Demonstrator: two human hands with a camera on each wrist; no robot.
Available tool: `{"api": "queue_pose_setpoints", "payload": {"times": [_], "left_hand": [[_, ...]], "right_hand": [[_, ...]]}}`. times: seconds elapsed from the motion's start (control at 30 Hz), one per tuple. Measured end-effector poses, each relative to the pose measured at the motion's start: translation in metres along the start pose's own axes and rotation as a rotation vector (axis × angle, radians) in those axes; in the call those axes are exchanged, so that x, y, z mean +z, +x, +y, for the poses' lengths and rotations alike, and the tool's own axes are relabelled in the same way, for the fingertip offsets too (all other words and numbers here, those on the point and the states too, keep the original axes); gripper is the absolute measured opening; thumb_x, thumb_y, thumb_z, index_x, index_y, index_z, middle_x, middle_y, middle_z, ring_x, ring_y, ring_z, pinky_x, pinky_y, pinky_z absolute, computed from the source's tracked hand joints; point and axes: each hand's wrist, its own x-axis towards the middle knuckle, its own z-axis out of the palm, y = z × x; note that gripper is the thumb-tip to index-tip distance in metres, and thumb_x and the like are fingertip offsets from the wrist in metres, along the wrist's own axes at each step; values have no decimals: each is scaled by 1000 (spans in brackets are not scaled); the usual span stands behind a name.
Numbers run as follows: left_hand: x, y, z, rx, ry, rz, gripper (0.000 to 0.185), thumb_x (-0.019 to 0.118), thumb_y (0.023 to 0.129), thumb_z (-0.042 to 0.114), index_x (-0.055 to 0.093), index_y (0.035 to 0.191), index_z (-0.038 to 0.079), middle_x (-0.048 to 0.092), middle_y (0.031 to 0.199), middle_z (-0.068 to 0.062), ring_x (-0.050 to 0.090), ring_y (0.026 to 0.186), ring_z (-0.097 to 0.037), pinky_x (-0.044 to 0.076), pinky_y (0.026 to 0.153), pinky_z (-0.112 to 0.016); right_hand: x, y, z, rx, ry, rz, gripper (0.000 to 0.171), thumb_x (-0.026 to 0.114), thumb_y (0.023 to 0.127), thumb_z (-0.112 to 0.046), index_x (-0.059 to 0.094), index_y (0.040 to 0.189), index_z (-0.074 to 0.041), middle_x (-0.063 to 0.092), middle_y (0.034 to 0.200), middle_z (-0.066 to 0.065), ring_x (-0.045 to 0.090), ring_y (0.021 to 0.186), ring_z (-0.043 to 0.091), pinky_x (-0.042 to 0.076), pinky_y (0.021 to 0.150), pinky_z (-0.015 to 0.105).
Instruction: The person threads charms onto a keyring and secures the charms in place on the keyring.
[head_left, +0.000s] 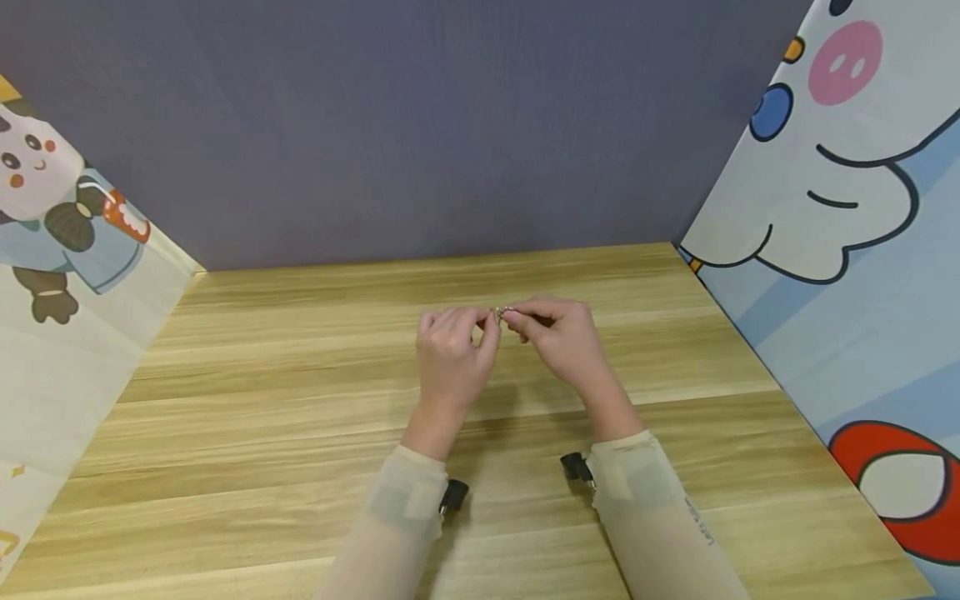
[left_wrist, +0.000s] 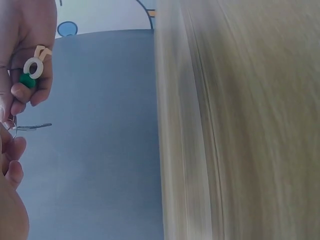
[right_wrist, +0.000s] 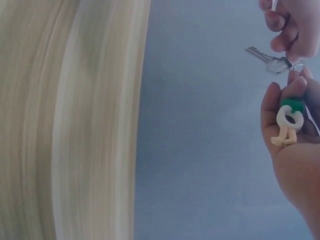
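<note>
Both hands meet at the key ring (right_wrist: 300,64), above the bench (head_left: 262,400). The fingers of the left hand (head_left: 453,350) and right hand (head_left: 566,337) pinch it from facing sides; the key (right_wrist: 270,62) juts out from it. A steady right-hand pinch, with small left-hand movements, would likely serve best. Beside the ring, the green-and-white charm (right_wrist: 281,118) before the right palm could crowd the fingers, which partly hide the ring.
</note>
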Motion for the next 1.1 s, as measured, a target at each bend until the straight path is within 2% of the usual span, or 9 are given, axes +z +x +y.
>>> {"api": "queue_pose_setpoints", "payload": {"times": [0.13, 0.27, 0.33, 0.43, 0.57, 0.7, 0.83, 1.0, 1.1], "left_hand": [[2, -1, 2, -58, -41, 26, 11, 72, 92, 6, 76, 82, 4, 75, 69, -8, 64, 55, -20, 41, 61, -34], [4, -3, 3, -142, -109, 43, 12, 72, 92, 6, 76, 81, 4, 68, 61, -6, 52, 51, -17, 37, 63, -32], [5, -4, 3, -188, -158, 47, 12, 72, 92, 6, 77, 82, 4, 68, 61, -6, 52, 51, -17, 37, 64, -30], [7, -5, 4, -262, -253, 44, 12, 72, 93, 6, 78, 83, 2, 72, 65, -7, 55, 52, -18, 39, 62, -26], [7, -6, 6, -365, -387, 28, 12, 73, 95, 5, 78, 85, 0, 75, 69, -10, 57, 56, -15, 40, 54, -17], [8, -7, 7, -434, -460, 17, 11, 73, 95, 6, 78, 87, -1, 76, 71, -11, 57, 58, -12, 40, 52, -14], [8, -8, 5, -422, -474, 18, 10, 74, 95, 5, 78, 87, 0, 78, 74, -12, 58, 59, -13, 40, 54, -14], [6, -8, 1, -337, -434, -7, 9, 74, 94, 5, 78, 88, 0, 79, 76, -11, 60, 58, -17, 38, 51, -14], [5, -7, -1, -280, -386, -35, 9, 74, 94, 6, 78, 89, 1, 78, 78, -10, 62, 59, -20, 41, 52, -16]], "right_hand": [[3, 0, 3, -4, 40, 21, 17, 73, 102, -22, 85, 103, -9, 77, 91, 17, 65, 75, 32, 50, 61, 27], [7, 0, 5, -9, 85, 44, 15, 75, 101, -19, 85, 102, -8, 77, 87, 14, 65, 72, 24, 50, 60, 25], [8, 0, 6, -3, 107, 51, 15, 76, 100, -18, 85, 103, -7, 77, 87, 12, 65, 72, 20, 51, 61, 25], [9, 1, 7, 14, 137, 57, 15, 76, 99, -17, 84, 105, -6, 78, 87, 12, 68, 75, 25, 52, 61, 25], [10, 0, 9, 30, 148, 51, 16, 76, 100, -17, 84, 108, -6, 79, 91, 12, 71, 81, 35, 53, 63, 25], [10, 0, 9, 31, 149, 49, 17, 75, 101, -17, 84, 109, -6, 79, 92, 14, 70, 81, 35, 54, 64, 27], [10, 0, 9, 30, 143, 52, 16, 75, 101, -17, 84, 108, -6, 78, 90, 16, 69, 78, 30, 52, 63, 26], [9, 0, 11, 21, 109, 59, 16, 75, 101, -19, 84, 108, -7, 77, 90, 16, 65, 74, 24, 49, 60, 25], [7, -1, 11, 12, 82, 59, 17, 75, 100, -19, 84, 108, -7, 78, 91, 15, 66, 74, 23, 50, 59, 25]]}}
